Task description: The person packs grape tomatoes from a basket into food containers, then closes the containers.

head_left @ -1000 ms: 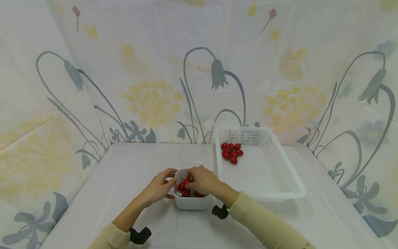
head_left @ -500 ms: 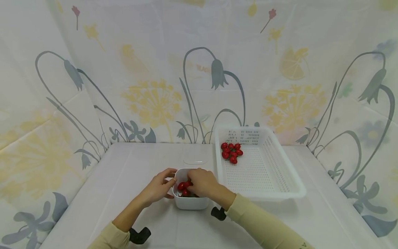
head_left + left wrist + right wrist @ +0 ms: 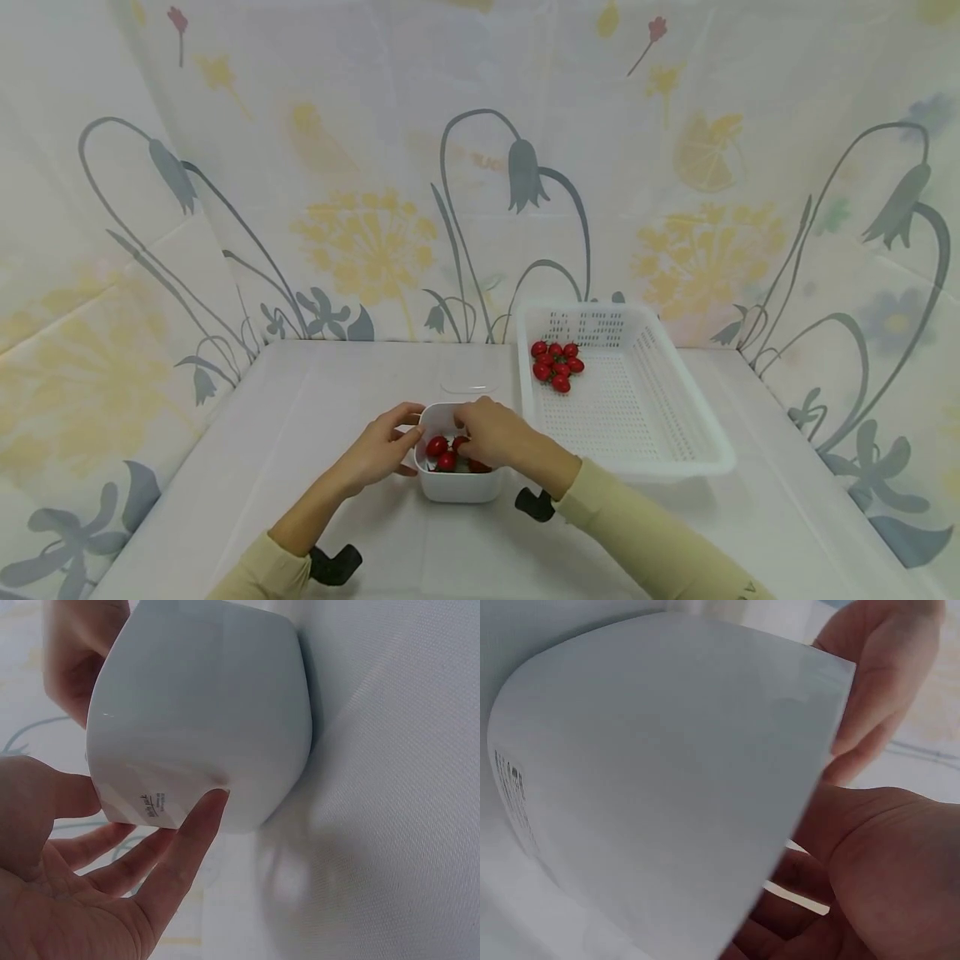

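Looks partway: tomatoes (image 3: 561,369) split between basket (image 3: 708,408) and tub (image 3: 460,490), left fingers (image 3: 178,859) splayed against tub, right hand (image 3: 493,432) inside, grip unclear.

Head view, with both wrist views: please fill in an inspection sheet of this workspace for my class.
Surface: pale table, finely woven texture.
Job's things: white container holding red tomatoes; white perforated basket to its right, more tomatoes clustered in the far left corner.
Clutter: transparent flat piece, possibly a lid, behind the container.
Hands: left hand touches the container, a fingertip on its outer wall; right hand reaches inside, fingertips hidden.
Cables: nothing seen.
Surroundings: flower-printed backdrop behind and at both sides.
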Tool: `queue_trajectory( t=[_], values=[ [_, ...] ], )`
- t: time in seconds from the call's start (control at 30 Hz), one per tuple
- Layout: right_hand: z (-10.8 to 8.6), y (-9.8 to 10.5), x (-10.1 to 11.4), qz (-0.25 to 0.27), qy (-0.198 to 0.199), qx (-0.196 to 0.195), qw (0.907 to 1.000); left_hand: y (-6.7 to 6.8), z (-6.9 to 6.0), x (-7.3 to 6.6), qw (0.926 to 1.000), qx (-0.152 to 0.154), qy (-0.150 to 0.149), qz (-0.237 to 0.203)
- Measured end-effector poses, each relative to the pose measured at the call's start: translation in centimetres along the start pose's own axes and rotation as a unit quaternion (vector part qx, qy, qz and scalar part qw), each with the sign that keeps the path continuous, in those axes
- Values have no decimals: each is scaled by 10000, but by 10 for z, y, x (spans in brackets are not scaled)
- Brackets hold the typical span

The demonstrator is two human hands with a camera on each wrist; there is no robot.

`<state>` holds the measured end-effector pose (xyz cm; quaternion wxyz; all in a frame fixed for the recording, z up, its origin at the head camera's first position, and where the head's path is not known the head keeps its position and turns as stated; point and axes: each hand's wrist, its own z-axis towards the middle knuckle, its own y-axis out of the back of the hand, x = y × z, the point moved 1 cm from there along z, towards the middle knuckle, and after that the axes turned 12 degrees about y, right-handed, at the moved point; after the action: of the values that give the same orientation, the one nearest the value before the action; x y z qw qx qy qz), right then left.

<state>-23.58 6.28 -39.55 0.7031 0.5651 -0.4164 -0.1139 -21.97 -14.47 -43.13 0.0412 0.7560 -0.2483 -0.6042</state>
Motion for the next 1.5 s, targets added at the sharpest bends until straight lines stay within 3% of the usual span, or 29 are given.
queue_trajectory(
  t=[0.33, 0.6, 0.97, 1.23, 1.5],
  values=[
    [-12, 17, 3, -13, 55, 97, 9999, 2, -1, 0, 10000, 41, -31, -29],
    [-29, 35, 2, -192, 461, -63, 9987, 2, -2, 1, 10000, 31, -2, -32],
    [-55, 61, -17, 59, 553, -240, 9982, 1, -4, 1, 10000, 13, 32, -38],
    [-72, 84, -46, 380, 567, -432, 9967, 0, -2, 0, 10000, 9, 38, -14],
    [-80, 100, -89, 352, 102, -573, 9977, 0, -1, -1, 10000, -43, 35, 63]
  ],
)
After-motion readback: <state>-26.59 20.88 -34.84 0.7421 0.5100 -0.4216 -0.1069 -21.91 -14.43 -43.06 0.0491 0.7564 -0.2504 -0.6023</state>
